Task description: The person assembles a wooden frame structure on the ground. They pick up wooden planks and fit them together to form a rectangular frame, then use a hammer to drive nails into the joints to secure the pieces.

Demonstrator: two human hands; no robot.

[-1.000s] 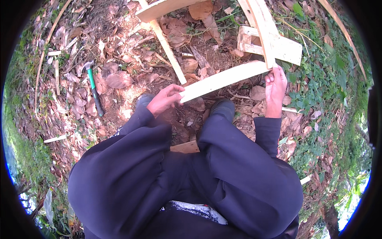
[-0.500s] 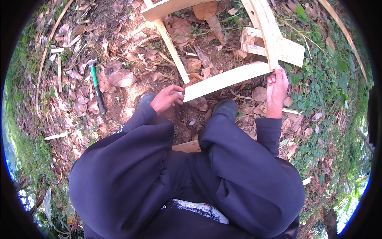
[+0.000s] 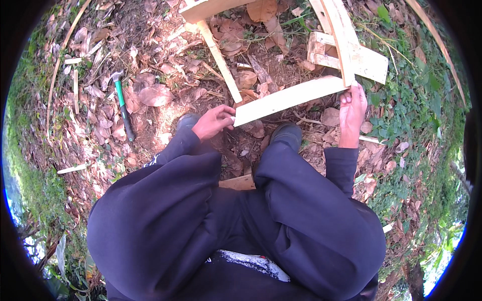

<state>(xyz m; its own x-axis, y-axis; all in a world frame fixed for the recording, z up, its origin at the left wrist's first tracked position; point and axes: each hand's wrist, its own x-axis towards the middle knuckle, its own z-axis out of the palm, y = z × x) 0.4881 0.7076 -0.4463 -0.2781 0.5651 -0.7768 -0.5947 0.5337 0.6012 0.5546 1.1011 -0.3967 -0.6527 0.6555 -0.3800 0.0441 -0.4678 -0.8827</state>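
Note:
I sit over bare, leaf-strewn ground in dark clothes. A pale wooden slat point(image 3: 288, 99) lies across in front of my feet, slanting up to the right. My left hand point(image 3: 213, 122) grips its near left end. My right hand point(image 3: 352, 108) holds its right end, where it meets an upright pale board point(image 3: 337, 35) of a rough wooden frame point(image 3: 369, 62). A thinner stick point(image 3: 219, 60) of the frame runs from a top board point(image 3: 211, 7) down toward the slat.
A hammer point(image 3: 123, 108) with a green and black handle lies on the dry leaves to the left. Small wood offcuts point(image 3: 70, 169) are scattered at the left. Green ground plants point(image 3: 416, 110) cover the right side. Another board piece point(image 3: 238, 183) shows between my legs.
Both hands stay on the slat's ends; the slat and hands have barely shifted.

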